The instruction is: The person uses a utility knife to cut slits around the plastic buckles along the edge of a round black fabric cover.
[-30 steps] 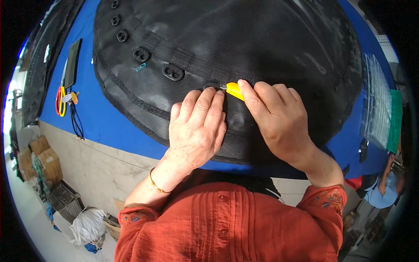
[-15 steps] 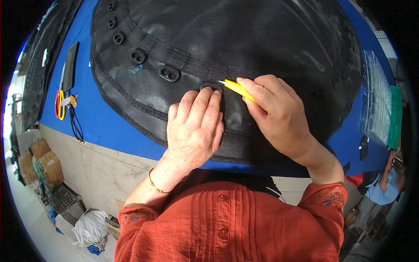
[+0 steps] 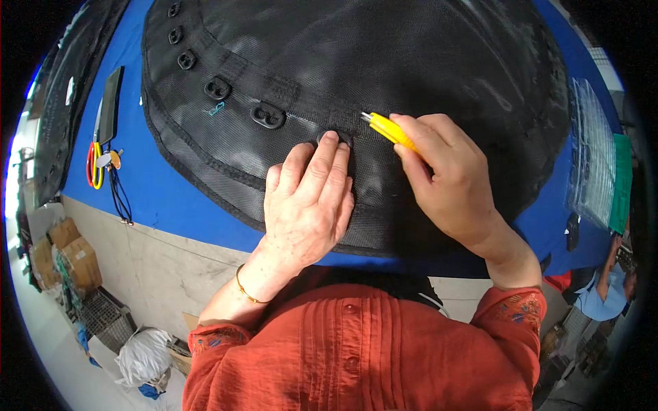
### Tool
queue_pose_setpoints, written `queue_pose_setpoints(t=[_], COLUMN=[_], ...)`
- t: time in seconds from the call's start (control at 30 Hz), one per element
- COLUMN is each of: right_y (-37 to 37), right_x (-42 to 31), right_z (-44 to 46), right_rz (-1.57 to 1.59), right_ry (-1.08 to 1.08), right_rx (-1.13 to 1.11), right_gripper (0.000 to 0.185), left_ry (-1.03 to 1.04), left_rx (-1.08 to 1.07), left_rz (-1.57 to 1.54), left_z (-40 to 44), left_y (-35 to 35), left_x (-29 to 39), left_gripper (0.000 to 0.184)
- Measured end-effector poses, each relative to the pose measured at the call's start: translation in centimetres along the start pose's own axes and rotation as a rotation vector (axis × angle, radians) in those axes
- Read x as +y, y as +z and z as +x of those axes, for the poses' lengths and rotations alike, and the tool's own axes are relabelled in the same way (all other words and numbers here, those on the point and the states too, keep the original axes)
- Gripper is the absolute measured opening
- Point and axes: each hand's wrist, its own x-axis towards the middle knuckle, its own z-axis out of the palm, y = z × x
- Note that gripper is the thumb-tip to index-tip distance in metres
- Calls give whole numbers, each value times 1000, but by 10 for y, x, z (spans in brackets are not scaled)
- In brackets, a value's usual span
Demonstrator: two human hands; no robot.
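A large black mesh fabric piece with a curved, stitched edge lies on the blue table. Along its border sit several black two-holed plastic fittings. My left hand rests flat on the fabric, its fingertips pressing on another black fitting, which they mostly cover. My right hand is closed around yellow thread snips, raised just above the fabric. Their two narrow metal tips point left, a little apart, towards the covered fitting. A bit of teal thread lies near the fittings.
Scissors with red and yellow handles and a black-corded tag lie on the blue table at left. Clear plastic strips lie at right. Cardboard boxes stand on the floor. Another person is at far right.
My right hand has moved slightly right and up, drawing the snips away from the fitting, and their tips have parted. My left hand has barely shifted.
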Motion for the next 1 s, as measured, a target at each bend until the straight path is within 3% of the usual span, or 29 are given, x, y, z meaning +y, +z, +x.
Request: queue_pose_setpoints(t=[0.3,0.37,0.47,0.67,1.0], right_y=[-5,-4,-1,4,0], right_x=[-3,-1,1,0,-11], right_z=[4,4,3,2,4], right_rz=[-67,-103,-120,-241,-320], right_ry=[-114,-139,-170,-266,-218], right_rx=[-3,6,10,33,-36], right_gripper=[32,45,46,42,41], left_ry=[2,3,0,2,-14], left_rx=[-4,-11,-30,-38,-47], left_rz=[-1,5,6,5,0], left_z=[2,3,3,1,2], left_y=[1,1,-1,-1,-4], left_x=[0,1,1,2,0], left_gripper=[51,51,52,53,53])
